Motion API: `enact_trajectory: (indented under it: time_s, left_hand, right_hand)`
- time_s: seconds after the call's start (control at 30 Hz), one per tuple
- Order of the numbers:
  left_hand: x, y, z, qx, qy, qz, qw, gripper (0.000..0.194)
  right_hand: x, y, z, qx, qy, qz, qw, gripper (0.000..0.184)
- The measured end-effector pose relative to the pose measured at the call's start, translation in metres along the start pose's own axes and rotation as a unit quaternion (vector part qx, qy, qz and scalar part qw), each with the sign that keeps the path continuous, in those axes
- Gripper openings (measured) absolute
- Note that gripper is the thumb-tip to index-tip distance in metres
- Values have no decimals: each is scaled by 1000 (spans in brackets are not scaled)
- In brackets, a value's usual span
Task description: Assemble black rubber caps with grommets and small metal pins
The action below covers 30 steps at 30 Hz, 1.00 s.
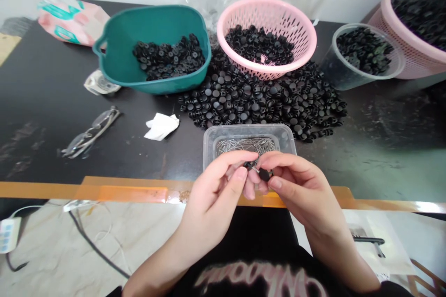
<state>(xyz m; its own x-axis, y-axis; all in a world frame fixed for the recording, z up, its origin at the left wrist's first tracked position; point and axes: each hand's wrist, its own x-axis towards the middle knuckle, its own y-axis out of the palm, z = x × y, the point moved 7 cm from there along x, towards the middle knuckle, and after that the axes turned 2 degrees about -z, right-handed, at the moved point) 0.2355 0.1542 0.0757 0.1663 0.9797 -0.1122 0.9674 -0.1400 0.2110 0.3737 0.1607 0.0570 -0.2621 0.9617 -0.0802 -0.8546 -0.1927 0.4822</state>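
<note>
My left hand (212,199) and my right hand (299,190) meet in front of me, just above the table's near edge. Their fingertips pinch a small black plastic piece (265,175) and a thin metal pin (256,168), with a second dark piece (249,164) partly hidden by the fingers. Just beyond my hands stands a clear plastic box (218,137) holding many steel pins (240,146). A large loose pile of round black plastic pieces (261,102) lies behind the box.
A teal basin (118,55), a pink basket (268,18), a clear cup (362,55) and a second pink basket (411,55) hold more black pieces at the back. Eyeglasses (88,133), white paper (162,126) and a tissue pack (69,23) lie on the black table (42,83).
</note>
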Motion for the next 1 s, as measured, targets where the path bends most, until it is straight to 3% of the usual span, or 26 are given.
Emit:
enact_trajectory:
  time_s: [0.17,0.3,0.4,0.53,0.73,1.0]
  left_hand:
    - [-3,-2,1,-21,2,-8,1000,17]
    - [-3,-4,1,23,7,-9,1000,16]
    - [-2,-2,-4,72,47,0,996,18]
    - [-2,2,-9,93,96,14,991,24]
    - [-7,1,-13,148,121,9,982,27]
    - [-9,3,-21,210,177,14,961,33]
  right_hand:
    - [-1,0,2,23,3,-21,1000,20]
    - [-4,-3,9,-30,-41,-38,998,26]
    - [-4,-3,10,-32,-50,-51,997,25]
    - [-3,-3,6,-1,-12,-73,997,17]
    - [-5,-6,10,-58,-51,-74,994,25]
    - [-1,-1,3,5,11,-44,999,18]
